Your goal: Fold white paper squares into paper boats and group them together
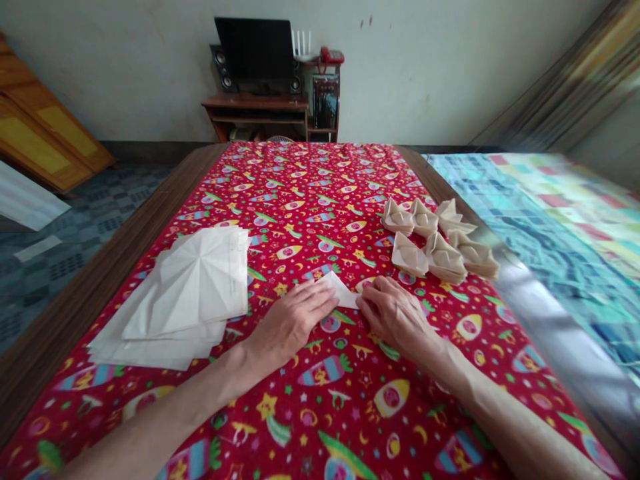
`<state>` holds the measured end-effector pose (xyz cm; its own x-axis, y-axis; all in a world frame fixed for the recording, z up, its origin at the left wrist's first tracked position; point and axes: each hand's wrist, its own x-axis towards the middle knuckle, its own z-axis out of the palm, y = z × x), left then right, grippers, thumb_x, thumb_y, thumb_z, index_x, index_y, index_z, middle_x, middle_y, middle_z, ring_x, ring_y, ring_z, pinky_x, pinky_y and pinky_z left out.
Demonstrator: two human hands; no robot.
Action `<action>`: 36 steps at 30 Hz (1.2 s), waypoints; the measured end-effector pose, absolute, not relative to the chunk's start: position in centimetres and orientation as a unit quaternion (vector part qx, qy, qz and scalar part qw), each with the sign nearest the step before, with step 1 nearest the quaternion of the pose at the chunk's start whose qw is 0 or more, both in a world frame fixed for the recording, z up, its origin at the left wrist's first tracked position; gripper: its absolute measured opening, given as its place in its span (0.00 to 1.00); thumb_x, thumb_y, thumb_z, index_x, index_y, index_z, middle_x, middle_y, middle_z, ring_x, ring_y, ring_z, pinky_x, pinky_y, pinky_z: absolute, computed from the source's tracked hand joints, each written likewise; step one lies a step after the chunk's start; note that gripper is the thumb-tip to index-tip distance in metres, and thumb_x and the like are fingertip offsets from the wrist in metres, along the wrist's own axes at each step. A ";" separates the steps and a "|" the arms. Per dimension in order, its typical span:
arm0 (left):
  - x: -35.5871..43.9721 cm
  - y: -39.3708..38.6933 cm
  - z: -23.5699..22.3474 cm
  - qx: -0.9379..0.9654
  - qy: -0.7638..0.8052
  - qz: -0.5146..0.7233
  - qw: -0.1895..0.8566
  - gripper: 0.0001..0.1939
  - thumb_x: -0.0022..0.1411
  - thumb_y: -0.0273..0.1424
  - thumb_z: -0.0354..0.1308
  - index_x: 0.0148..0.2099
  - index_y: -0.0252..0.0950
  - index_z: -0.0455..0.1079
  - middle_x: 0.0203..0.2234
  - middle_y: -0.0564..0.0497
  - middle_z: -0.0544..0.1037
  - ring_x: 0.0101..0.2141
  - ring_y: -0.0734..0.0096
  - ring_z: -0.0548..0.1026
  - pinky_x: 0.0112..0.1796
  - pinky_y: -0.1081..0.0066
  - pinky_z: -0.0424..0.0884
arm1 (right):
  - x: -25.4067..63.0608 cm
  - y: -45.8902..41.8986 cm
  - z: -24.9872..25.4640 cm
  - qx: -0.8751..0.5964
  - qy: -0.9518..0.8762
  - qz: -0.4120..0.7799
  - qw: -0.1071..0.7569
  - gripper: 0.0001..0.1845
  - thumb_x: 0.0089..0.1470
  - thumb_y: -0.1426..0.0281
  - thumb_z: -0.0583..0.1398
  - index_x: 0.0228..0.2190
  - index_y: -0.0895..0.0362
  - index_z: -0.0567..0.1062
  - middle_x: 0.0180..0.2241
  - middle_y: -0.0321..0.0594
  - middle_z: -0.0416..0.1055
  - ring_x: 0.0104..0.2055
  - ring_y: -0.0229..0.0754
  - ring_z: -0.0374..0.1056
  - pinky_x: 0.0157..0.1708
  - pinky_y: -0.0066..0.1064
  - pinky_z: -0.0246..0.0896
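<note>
A small folded piece of white paper (341, 291) lies on the red patterned cloth, its peak pointing away from me. My left hand (299, 308) rests flat on its left end, fingers stretched out and pressing it down. At the right corner, my right hand (393, 310) has its fingers curled and pinched on the paper. Left of my hands is a loose pile of creased white paper sheets (200, 287). To the right, beyond my right hand, stand several stacks of folded paper pieces (445, 257) with pointed tips.
The red cloth (310, 220) covers a long brown wooden table (175, 177). At the far end, a monitor (255, 57) and a red telephone (331, 56) stand on a desk. A bed with a patchwork cover (530, 220) adjoins the right side; a wooden cabinet (50, 120) stands left.
</note>
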<state>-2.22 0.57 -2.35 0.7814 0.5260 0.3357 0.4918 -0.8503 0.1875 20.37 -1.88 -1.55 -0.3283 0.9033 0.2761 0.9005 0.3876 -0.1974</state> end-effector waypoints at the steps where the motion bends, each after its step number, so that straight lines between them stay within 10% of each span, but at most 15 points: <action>1: -2.0 0.2 -2.5 0.945 0.265 0.185 0.054 0.23 0.65 0.19 0.41 0.59 0.34 0.62 0.56 0.46 0.68 0.59 0.66 0.62 0.57 0.59 0.63 | 20.4 -1.9 -1.5 -0.554 -0.815 0.003 0.169 0.13 0.60 0.69 0.52 0.24 0.55 0.67 0.28 0.40 0.65 0.30 0.39 0.61 0.31 0.30 0.54; 28: -1.1 -1.7 -2.4 0.938 0.325 0.108 0.059 0.24 0.69 0.35 0.42 0.65 0.36 0.52 0.65 0.49 0.53 0.65 0.62 0.47 0.62 0.57 0.45 | 21.1 -2.0 -1.6 -0.584 -0.777 -0.014 0.236 0.16 0.61 0.68 0.52 0.23 0.56 0.69 0.25 0.38 0.65 0.27 0.38 0.62 0.29 0.30 0.56; 36: -1.0 -1.9 -2.3 0.937 0.330 0.101 0.053 0.24 0.69 0.34 0.42 0.65 0.32 0.52 0.64 0.45 0.53 0.65 0.61 0.46 0.63 0.57 0.46 | 19.4 -5.7 -2.4 -0.414 -0.884 -0.063 0.208 0.21 0.61 0.76 0.49 0.55 0.65 0.65 0.57 0.51 0.63 0.60 0.49 0.56 0.56 0.43 0.59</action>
